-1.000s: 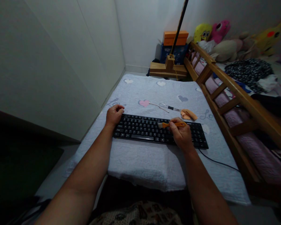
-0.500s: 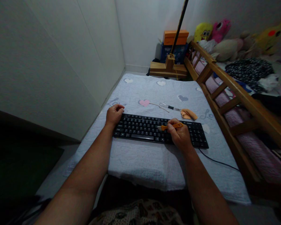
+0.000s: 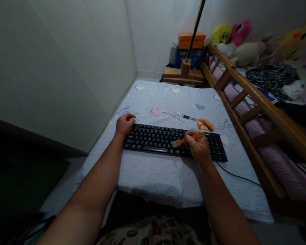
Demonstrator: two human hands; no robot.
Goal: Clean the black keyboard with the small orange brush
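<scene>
A black keyboard (image 3: 153, 137) lies flat across the cloth-covered table, its cable trailing off to the right. My left hand (image 3: 124, 125) is closed at its left end, gripping the upper left corner with curled fingers. My right hand (image 3: 197, 144) pinches the handle of a small orange brush (image 3: 180, 142) over the right half of the keys. The pale bristles point left and rest at the keys near the lower middle; whether they press down I cannot tell. Behind the keyboard lie a folded orange cloth (image 3: 206, 124), a thin tool with a dark grip (image 3: 186, 116) and cotton swabs (image 3: 178, 118).
A light blue cloth with hearts (image 3: 153, 177) covers the table. A white panel wall (image 3: 96, 68) stands at the left, and a wooden bed rail (image 3: 257, 102) runs along the right. Beyond the far edge are a wooden stand (image 3: 184, 73) and an orange box (image 3: 191, 41).
My right hand has shifted slightly right and toward me with the brush, whose bristles now sit lower on the keys. My left hand has stayed at the keyboard's corner.
</scene>
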